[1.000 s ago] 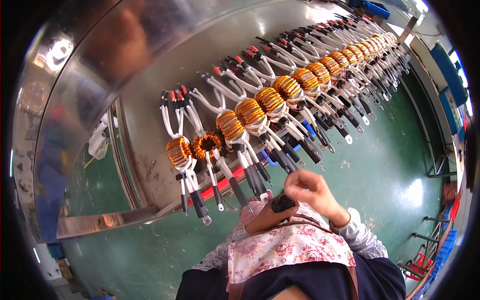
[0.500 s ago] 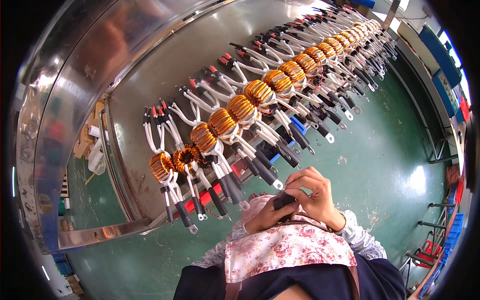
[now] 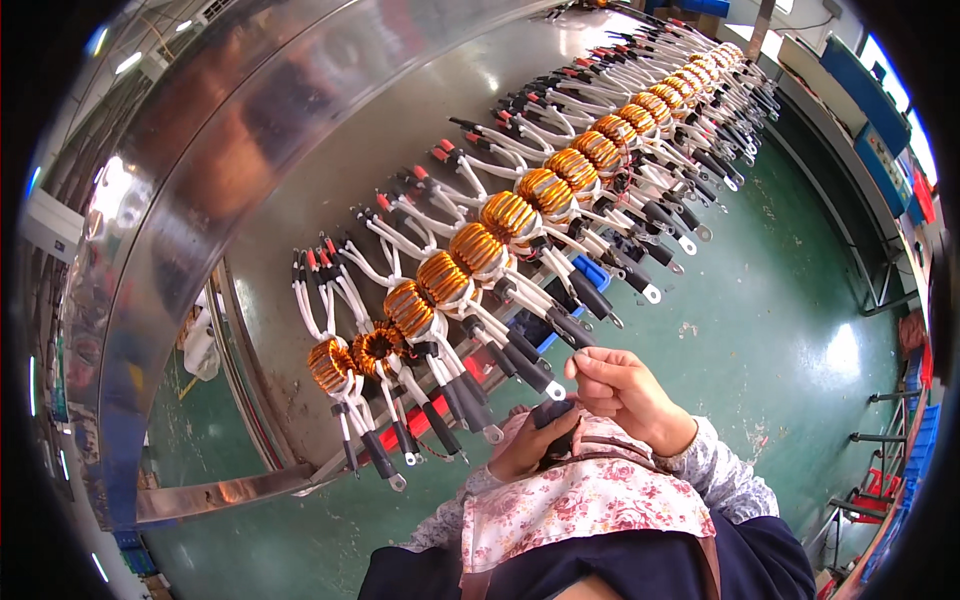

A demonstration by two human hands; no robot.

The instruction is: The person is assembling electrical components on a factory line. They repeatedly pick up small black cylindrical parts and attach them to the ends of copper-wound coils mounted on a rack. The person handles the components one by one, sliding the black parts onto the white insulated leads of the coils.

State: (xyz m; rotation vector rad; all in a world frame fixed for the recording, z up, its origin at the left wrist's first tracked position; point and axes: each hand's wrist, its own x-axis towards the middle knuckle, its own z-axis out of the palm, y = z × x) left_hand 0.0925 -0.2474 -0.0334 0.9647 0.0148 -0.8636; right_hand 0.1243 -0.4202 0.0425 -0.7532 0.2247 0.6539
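a small dark object [image 3: 553,413], too hidden to identify, sits low in the middle of the view, close against the person's chest, just below the front edge of the metal surface. the left hand [image 3: 528,447] is curled around it from below, fingers closed on it. the right hand [image 3: 622,388] is just above and to the right, its fingers bent inward with the tips pressed together near the top of the dark object; whether they actually pinch it cannot be told. both wrists come out of pale patterned sleeves [image 3: 712,470], and a floral apron [image 3: 580,505] covers the chest under the hands. just beyond the hands runs a long row of copper-wound toroid coils [image 3: 478,248], each with white leads [image 3: 390,240] ending in black sleeves and metal lugs [image 3: 565,390]; the nearest lugs lie right next to the right hand's fingertips. the coils rest on a shiny curved sheet-metal surface [image 3: 300,130] that sweeps away to the upper right, with red and blue pieces [image 3: 590,270] showing beneath the leads. around it is a glossy green floor [image 3: 780,330], with blue cabinets [image 3: 860,90] along the far right wall.
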